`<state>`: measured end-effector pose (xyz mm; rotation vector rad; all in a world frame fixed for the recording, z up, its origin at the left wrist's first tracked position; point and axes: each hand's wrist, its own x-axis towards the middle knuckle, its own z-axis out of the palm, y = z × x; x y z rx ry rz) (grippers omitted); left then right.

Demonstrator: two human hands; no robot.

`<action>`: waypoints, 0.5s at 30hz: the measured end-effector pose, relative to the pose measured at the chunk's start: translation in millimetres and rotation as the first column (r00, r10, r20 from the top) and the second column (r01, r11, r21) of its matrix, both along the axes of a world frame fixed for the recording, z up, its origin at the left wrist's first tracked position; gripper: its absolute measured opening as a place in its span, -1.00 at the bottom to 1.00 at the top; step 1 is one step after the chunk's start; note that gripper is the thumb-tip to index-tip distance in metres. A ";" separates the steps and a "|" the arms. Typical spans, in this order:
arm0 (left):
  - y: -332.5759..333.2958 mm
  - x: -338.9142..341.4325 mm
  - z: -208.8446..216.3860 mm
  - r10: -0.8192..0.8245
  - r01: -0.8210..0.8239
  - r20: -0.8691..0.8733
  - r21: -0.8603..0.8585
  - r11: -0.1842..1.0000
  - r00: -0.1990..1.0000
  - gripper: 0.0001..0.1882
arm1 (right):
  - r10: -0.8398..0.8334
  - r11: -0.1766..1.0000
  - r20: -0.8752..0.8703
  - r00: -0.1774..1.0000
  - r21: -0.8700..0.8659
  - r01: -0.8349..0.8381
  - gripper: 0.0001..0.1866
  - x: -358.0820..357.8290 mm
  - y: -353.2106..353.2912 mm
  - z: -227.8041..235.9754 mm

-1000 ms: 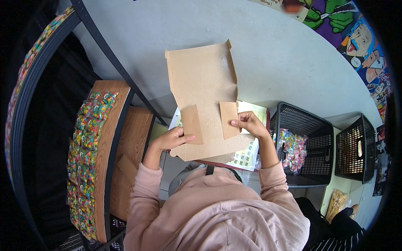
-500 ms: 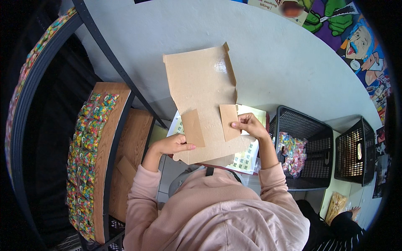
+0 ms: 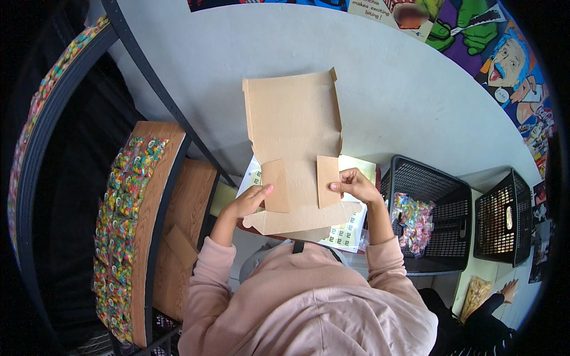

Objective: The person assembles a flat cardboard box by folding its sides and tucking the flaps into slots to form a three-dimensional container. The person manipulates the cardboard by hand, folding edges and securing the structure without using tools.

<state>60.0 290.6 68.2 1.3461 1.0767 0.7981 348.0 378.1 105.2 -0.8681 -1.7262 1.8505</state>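
An unfolded brown cardboard box (image 3: 294,113) is held up in front of me, its large lid panel standing away toward the wall. Two side flaps are folded inward over its base. My left hand (image 3: 250,200) grips the left flap (image 3: 276,187), thumb on top and fingers out of sight underneath. At the opposite side, my right hand (image 3: 355,186) pinches the right flap (image 3: 328,183) between thumb and fingers. The front flap (image 3: 297,222) slopes down toward my body.
Sheets of printed labels (image 3: 350,219) lie beneath the box. On the left, a wooden shelf (image 3: 160,178) bears several candy packets (image 3: 127,202). A black crate (image 3: 445,219) with wrapped sweets (image 3: 412,225) stands right, beside another black basket (image 3: 504,222). Another person's hand (image 3: 509,291) shows lower right.
The box has shifted slightly right and sits straighter. My left hand has moved up along the left flap and to the right; my right hand has moved slightly down.
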 end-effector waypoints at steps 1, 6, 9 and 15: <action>-1.2 1.0 1.3 -0.017 0.018 0.005 -0.061 0.998 1.000 -0.47 | 0.007 1.000 -0.010 1.000 -0.007 -0.007 -0.80 2.1 -0.5 -0.5; 3.7 -1.2 -14.1 0.141 -0.135 0.108 -0.059 0.989 0.984 -0.54 | 0.011 1.000 -0.007 1.000 -0.010 -0.011 -0.80 5.1 -3.2 -5.4; 1.2 6.2 4.0 0.219 -0.217 -0.010 0.116 0.969 0.976 -0.57 | 0.044 0.999 0.022 0.999 -0.026 -0.043 -0.79 6.0 -5.0 -8.8; -8.3 3.3 7.3 0.221 -0.224 0.037 0.105 0.969 0.974 -0.56 | 0.043 0.990 -0.078 0.996 -0.129 -0.052 -0.62 3.1 -13.9 -6.8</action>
